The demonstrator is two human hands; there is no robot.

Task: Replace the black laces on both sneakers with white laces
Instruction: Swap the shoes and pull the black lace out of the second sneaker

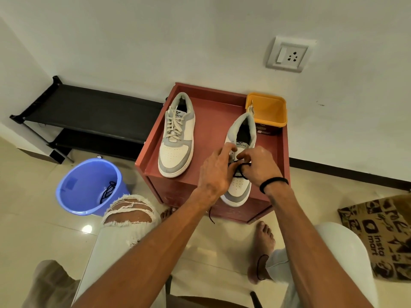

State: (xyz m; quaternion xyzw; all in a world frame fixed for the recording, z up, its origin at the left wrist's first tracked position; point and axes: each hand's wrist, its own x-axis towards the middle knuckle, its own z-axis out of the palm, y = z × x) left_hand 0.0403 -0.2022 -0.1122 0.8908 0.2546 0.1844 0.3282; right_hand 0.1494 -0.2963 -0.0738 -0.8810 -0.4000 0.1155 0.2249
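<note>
Two grey-and-white sneakers stand on a low red bench against a wall. The left sneaker already carries white laces. Both hands work over the right sneaker, covering most of its lacing. The right hand pinches the black lace in curled fingers; the left hand also has fingers bent at the lace, though its grip is hidden from view. One lace end dangles below the bench edge. A yellow tub behind holds a pale lace, partly hidden. A blue bucket on the floor contains a dark lace
</note>
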